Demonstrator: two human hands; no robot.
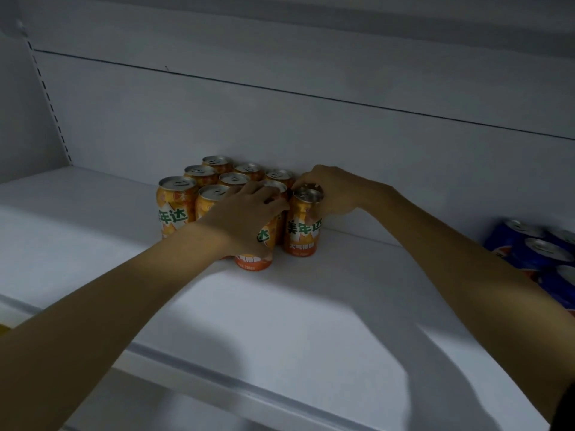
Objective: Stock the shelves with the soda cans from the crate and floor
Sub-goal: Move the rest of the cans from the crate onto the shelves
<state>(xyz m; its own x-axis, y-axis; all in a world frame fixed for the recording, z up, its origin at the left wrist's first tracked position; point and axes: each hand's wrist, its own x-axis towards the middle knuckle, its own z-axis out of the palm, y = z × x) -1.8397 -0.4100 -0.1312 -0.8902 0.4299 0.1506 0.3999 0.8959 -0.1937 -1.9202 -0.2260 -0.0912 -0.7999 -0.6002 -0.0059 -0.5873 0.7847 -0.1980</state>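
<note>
A person's left hand (pixel 249 213) covers most of the front orange can (pixel 255 259) on a white shelf (pixel 311 306), leaving only its base and a scrap of green lettering visible, while the right hand (pixel 329 191) hides the far side of the neighbouring orange can (pixel 303 225), so the grip there cannot be judged. At 3 o'clock, a cluster of blue cans (pixel 541 253) is cut off by the frame's edge and blurred, its labels unreadable. Small print on the orange cans' bottom bands is too fine to read, and both forearms run out of frame at 6 to 8 o'clock and at 4 o'clock.
</note>
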